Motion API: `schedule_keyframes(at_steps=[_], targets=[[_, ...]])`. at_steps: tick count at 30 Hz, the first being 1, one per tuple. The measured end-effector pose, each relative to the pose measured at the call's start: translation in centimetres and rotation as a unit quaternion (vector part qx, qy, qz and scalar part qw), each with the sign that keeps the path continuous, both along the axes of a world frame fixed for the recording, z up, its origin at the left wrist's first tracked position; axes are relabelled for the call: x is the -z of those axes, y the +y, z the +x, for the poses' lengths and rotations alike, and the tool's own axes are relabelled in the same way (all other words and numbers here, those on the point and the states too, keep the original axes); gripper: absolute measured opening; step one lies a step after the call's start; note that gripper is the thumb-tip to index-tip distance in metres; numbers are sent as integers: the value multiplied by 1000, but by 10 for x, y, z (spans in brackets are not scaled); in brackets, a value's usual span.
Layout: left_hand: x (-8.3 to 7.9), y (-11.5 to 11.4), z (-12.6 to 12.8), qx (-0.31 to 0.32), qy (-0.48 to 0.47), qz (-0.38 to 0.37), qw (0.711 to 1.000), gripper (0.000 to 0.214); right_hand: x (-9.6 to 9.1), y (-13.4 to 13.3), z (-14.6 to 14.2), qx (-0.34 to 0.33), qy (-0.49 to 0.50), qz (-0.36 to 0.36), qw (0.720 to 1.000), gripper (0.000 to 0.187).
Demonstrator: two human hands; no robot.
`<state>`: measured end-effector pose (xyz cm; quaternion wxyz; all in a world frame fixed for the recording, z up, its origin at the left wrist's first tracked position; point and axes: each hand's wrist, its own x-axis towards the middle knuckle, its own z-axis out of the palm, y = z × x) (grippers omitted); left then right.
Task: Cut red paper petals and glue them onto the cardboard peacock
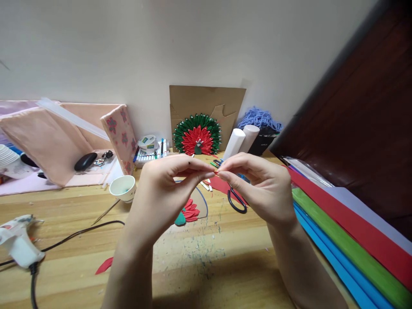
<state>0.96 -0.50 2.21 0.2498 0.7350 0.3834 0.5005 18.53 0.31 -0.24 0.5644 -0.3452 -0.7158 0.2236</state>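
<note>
My left hand (pixel 169 182) and my right hand (pixel 257 184) are raised above the wooden table (pixel 80 240), fingertips meeting. Together they pinch a tiny red piece (pixel 216 172), mostly hidden between the fingers. Below the hands lie a small red petal piece with a green base (pixel 188 212) and black-handled scissors (pixel 236 201) on a red sheet (pixel 222 183). A finished red and green fan-shaped paper craft (pixel 197 139) leans on cardboard (pixel 206 105) at the back.
A glue gun (pixel 17 242) with its black cord lies at the front left. A white paper cup (pixel 123 188), a marker set (pixel 149 154), two white rolls (pixel 241 139), blue yarn (pixel 259 118) and coloured paper sheets (pixel 347 240) at right surround the work spot. A red scrap (pixel 104 266) lies nearby.
</note>
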Motion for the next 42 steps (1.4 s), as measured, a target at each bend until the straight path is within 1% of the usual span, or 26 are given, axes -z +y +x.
schedule_keyframes(at_steps=[6, 14, 17, 21, 25, 28, 35, 42], targets=[[0, 1, 1, 1, 10, 8, 1000, 9, 1, 1, 0, -16, 0, -21, 1000, 4], [-1, 6, -2, 60, -7, -71, 996, 12, 4, 5, 0, -33, -17, -21, 999, 3], [0, 9, -4, 75, -19, -85, 993, 12, 5, 7, 1, -44, -23, -7, 999, 4], [3, 12, -7, 91, -29, -105, 990, 13, 6, 11, 3, -56, -48, 38, 997, 10], [4, 14, -9, 92, -35, -128, 987, 13, 6, 16, 5, -70, -76, 81, 991, 16], [3, 15, -10, 92, -37, -145, 984, 13, 7, 17, 6, -75, -83, 93, 989, 18], [3, 15, -11, 101, -39, -160, 981, 14, 8, 15, 6, -77, -57, 72, 993, 19], [5, 15, -11, 82, -23, -159, 984, 15, 9, 16, 4, -97, -9, -2, 995, 15]])
